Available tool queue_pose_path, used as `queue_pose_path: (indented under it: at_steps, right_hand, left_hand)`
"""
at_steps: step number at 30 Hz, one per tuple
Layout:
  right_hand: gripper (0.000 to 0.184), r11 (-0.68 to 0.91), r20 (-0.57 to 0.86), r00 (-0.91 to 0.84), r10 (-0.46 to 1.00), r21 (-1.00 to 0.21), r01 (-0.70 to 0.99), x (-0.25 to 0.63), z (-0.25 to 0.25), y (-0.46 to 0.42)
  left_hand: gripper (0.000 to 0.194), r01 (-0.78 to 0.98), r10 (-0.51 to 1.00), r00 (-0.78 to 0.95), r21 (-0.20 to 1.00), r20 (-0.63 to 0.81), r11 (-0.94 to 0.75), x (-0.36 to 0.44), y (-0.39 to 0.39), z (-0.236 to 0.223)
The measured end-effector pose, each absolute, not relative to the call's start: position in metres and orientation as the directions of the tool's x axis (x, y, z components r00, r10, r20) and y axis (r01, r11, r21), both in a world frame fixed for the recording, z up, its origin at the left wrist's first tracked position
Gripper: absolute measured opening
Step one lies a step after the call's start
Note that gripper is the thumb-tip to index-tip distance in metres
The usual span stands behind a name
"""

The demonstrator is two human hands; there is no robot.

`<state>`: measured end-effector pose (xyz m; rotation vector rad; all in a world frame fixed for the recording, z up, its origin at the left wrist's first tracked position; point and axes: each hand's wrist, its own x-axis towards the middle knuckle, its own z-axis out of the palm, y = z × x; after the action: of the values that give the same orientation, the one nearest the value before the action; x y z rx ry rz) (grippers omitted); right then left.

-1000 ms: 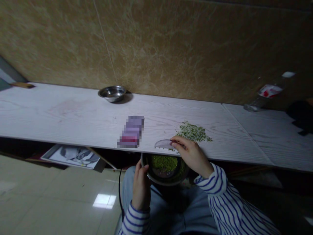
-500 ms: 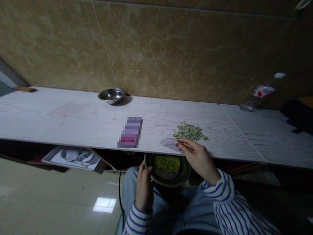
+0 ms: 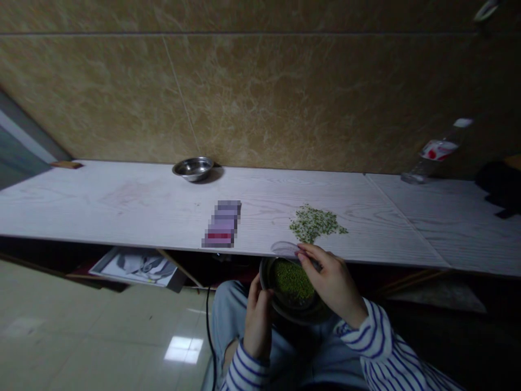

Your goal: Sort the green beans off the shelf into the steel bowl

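Woodgrain counter [image 3: 122,212] | steel bowl [image 3: 193,169] | blurred packet [image 3: 222,224] | mung bean heap [image 3: 312,223]

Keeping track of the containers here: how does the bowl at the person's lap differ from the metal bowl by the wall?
The lap bowl holds green mung beans, while the wall bowl shows only shiny bare metal. The lap bowl is tilted, held off the counter by the left hand; the wall bowl sits level on the white counter. Both are round.

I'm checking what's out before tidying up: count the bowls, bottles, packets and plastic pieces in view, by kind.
Metal bowls: 2, the bench bowl and the held bowl in the left hand
Plastic bottles: 1
Blurred packets: 1
Clear plastic pieces: 1, in the right hand
Total: 5
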<state>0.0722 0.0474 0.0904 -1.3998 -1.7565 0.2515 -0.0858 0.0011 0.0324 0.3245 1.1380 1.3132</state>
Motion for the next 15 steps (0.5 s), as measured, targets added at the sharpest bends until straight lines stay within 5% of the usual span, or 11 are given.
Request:
queue_pose_path:
  at_steps: [15]
  right_hand:
    - [0.029,0.271,0.451,0.246,0.858,-0.804,0.529,0.144,0.092,0.036]
  left_hand:
    - [0.056,-0.517,0.877,-0.223,0.814,-0.426,0.264,-0.072,-0.006,0.025]
